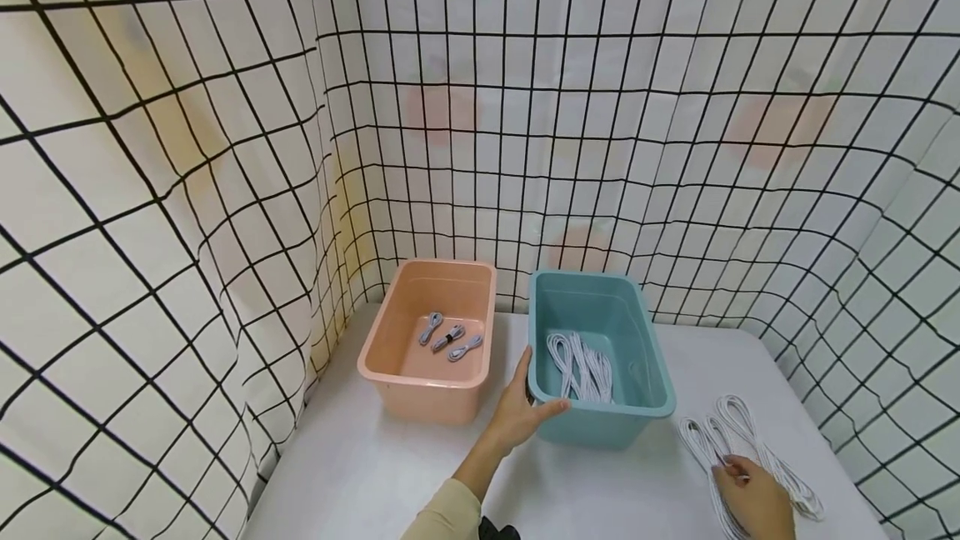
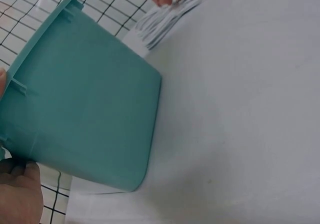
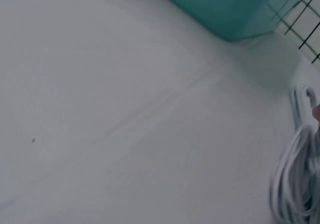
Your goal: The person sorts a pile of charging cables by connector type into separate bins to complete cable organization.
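Observation:
My left hand [image 1: 516, 417] grips the near left corner of a teal plastic bin [image 1: 600, 430], thumb at the front rim and fingers along the left side. Coiled white cables [image 1: 583, 369] lie inside that bin. To its right, my right hand [image 1: 756, 497] has its fingers curled at a white cable bundle [image 1: 699, 442], pinching a strand of it. A second looped white cable bundle [image 1: 737, 413] lies right beside it. The left wrist view shows the bin's outer wall [image 2: 90, 93]; in the right wrist view the cable loops [image 3: 292, 179] are partly cut off.
Left of the teal bin stands a peach bin [image 1: 431, 402] with three small grey tied cables [image 1: 448, 338] on its floor. Both bins stand on a white table [image 1: 420, 465]. Black wire grid [image 1: 517, 140] closes off the back and both sides.

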{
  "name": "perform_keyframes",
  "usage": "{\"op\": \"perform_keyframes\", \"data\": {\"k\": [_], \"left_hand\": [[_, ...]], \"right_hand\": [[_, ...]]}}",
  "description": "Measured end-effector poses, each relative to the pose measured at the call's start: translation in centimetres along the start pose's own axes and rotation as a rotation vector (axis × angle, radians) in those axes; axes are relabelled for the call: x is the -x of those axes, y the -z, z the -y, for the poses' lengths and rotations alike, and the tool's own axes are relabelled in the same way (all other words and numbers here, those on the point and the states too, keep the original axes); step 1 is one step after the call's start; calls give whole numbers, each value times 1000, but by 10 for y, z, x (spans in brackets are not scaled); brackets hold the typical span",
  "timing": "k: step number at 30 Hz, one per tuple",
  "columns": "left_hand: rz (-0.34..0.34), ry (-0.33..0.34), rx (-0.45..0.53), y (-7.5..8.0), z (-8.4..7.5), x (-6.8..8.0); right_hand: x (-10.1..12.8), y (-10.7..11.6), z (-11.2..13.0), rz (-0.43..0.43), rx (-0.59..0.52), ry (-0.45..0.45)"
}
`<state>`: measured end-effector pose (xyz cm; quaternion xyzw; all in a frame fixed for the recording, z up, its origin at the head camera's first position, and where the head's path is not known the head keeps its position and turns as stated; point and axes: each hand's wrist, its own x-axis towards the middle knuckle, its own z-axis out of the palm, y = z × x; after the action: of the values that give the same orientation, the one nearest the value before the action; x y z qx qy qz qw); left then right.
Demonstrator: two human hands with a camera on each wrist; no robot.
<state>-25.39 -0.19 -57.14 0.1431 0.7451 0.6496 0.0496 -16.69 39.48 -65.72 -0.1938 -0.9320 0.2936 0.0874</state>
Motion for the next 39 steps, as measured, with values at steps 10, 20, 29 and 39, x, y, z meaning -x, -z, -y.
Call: {"op": "perform_keyframes", "data": {"k": [10,20,29,39], "left_hand": [[-3,-7,13,-1,1,1],[7,-11,16,-3,2,2],[-11,6,0,-3,3,4],[-10,-11,6,-3,0,3]], "right_hand": [[-2,-20,10,96,391,44],[-5,-23,6,71,302,-48],[-11,-10,8,109,35,-141],[-19,15,14,173,-167,-85]]}}
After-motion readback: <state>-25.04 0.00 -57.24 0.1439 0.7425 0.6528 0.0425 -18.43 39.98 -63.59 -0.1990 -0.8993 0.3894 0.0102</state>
